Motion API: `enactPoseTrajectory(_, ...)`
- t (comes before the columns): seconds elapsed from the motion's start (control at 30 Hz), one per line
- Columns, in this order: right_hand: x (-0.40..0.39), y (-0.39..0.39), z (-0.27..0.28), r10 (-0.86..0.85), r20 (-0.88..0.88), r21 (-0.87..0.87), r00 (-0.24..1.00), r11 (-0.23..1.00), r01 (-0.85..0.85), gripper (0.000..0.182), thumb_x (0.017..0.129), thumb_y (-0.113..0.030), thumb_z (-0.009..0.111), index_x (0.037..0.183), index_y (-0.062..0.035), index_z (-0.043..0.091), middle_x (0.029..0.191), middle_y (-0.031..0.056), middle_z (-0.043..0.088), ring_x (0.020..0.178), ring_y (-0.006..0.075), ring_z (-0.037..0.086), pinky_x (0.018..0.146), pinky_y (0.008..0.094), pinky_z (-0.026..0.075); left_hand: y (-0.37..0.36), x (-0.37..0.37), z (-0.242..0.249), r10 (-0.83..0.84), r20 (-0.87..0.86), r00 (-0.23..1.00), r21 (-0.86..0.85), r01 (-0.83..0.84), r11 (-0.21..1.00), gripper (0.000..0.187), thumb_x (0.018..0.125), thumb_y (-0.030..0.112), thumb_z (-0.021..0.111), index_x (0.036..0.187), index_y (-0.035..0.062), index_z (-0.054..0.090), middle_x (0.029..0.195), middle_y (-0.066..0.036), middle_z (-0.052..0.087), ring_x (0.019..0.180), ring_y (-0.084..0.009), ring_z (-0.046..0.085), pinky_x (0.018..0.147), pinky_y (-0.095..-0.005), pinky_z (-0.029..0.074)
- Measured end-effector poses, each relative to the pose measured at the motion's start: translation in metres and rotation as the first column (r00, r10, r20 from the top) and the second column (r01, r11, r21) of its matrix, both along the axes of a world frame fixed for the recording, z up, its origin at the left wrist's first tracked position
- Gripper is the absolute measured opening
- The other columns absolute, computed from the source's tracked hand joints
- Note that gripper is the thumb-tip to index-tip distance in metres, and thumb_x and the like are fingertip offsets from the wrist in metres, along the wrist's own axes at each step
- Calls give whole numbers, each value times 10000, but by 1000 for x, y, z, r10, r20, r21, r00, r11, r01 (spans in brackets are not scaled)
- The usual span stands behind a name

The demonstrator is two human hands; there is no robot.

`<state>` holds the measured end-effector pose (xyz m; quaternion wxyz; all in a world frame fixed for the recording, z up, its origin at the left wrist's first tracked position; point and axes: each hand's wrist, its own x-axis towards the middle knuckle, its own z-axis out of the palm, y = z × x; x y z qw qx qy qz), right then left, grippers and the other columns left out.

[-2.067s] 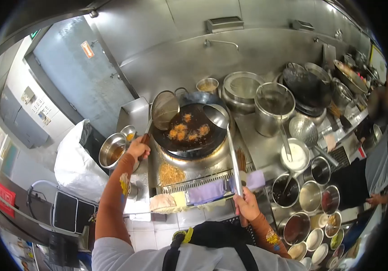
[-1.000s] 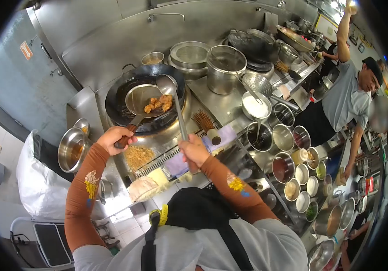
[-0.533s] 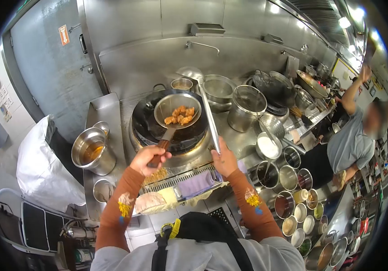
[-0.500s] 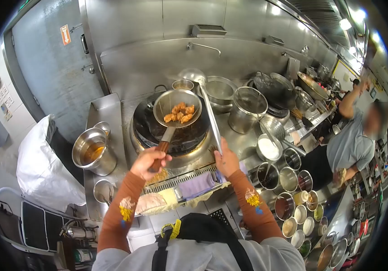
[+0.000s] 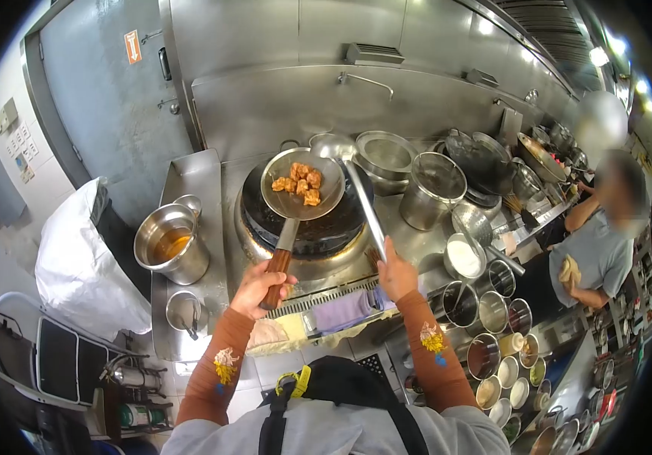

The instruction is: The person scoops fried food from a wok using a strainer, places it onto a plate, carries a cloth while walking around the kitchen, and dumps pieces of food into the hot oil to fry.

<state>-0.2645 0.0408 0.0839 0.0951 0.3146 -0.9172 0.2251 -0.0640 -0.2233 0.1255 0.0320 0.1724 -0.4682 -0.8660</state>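
My left hand (image 5: 263, 291) is closed round the wooden handle of a strainer (image 5: 330, 199). Several browned, fried chunks of food (image 5: 296, 182) lie in the strainer's bowl, which is held over a dark wok (image 5: 253, 199) on the burner. My right hand (image 5: 397, 276) grips the long metal shaft of a ladle (image 5: 367, 206). The ladle's bowl reaches up beside the strainer's far right rim and overlaps a small container behind it.
A metal pot (image 5: 208, 262) with amber liquid stands left of the burner. Right of it are a tall pot (image 5: 426, 201), a perforated skimmer (image 5: 471, 221) and several seasoning containers (image 5: 485, 356). A co-worker (image 5: 587, 258) stands at the right, holding a cloth. A wall tap (image 5: 367, 82) sticks out behind.
The food chunks have shifted and turned over within the strainer. The ladle's bowl has come down closer to the strainer's rim. The co-worker's raised arm is lowered. The whole view has shifted slightly.
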Motion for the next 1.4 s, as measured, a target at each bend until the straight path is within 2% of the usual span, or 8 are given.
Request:
enactPoseTrajectory(0.1,-1,5,-24,69,-68,-44,995,996,-72,635,899,-181,584,1465,-36,334,903,217,671,667,353,654,624,449,519,-2,2,-6,18,19,1000,89,-19,996,256,882,53,573,1129,13,515,897,-164,665,631,-129,588,453,-247,479)
enactPoseTrajectory(0.23,15,2,1,334,424,-555,842,830,-49,626,913,-115,584,1480,-39,330,824,86,623,553,160,586,514,308,484,-20,-4,0,-43,52,998,204,32,978,165,883,40,584,1035,-22,566,870,-174,671,619,-141,590,527,-255,506)
enactPoseTrajectory(0.47,48,-27,88,469,586,-685,661,722,96,641,920,-75,570,1502,-68,301,758,36,568,501,98,518,468,258,448,2,-6,27,42,-51,998,-187,-51,981,303,868,19,573,1161,0,501,904,-146,659,607,-153,587,546,-267,503)
enactPoseTrajectory(0.6,60,-61,60,653,701,-709,286,591,385,570,909,-41,577,1439,-78,370,789,73,607,498,136,552,437,272,456,4,-24,-1,44,-6,999,-115,-44,992,307,859,32,590,1157,-11,530,904,-172,660,612,-156,592,548,-256,512)
enactPoseTrajectory(0.63,62,-66,57,729,660,-719,183,541,436,236,925,-103,566,1152,-41,576,708,68,608,473,145,543,417,271,443,5,-27,-6,35,27,999,-94,-33,995,277,853,47,614,1115,-16,552,891,-144,662,643,-159,595,557,-274,512)
enactPoseTrajectory(0.77,37,-83,2,906,336,-771,-258,421,477,134,934,-161,611,826,-91,572,677,-8,560,540,67,536,440,223,428,11,-18,-12,57,59,997,-115,-50,992,154,854,92,609,981,10,580,852,-100,648,670,-146,586,544,-291,492)
enactPoseTrajectory(1.2,105,12,101,970,208,-737,-129,242,631,119,918,-70,622,888,-101,512,746,10,563,539,23,463,423,176,370,45,65,-50,430,-10,903,-371,-402,837,587,861,140,647,1397,113,410,872,-68,644,553,-85,539,379,-223,393)
enactPoseTrajectory(1.4,169,125,118,991,109,-633,-78,130,763,446,994,-53,438,1432,-78,364,934,115,520,558,86,500,429,240,439,101,156,-100,399,-6,917,-315,-380,870,503,875,17,608,1326,67,392,948,-88,625,586,-119,568,450,-270,495)
